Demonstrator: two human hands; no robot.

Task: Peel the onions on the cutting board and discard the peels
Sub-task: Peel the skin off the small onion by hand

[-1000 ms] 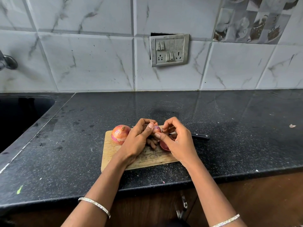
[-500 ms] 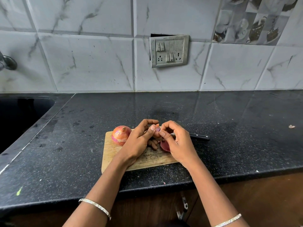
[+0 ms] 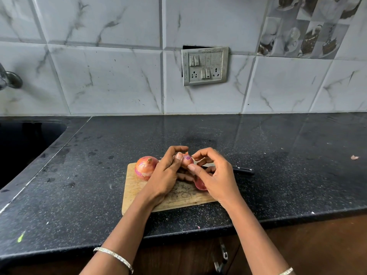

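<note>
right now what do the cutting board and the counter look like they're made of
Cutting board: looks like wood or bamboo, pale tan and matte, its middle dark with knife scoring.
Counter: looks like polished black stone, perhaps granite; it is finely speckled and glossy enough to mirror the wall tiles.

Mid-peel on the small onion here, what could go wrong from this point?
1. The knife lies right behind the right hand; reaching back blindly risks a cut.
2. The whole onion sits near the cutting board edge, beside the left hand; a nudge may roll it off.
3. The small onion is held in fingertip grips; it might slip.
</note>
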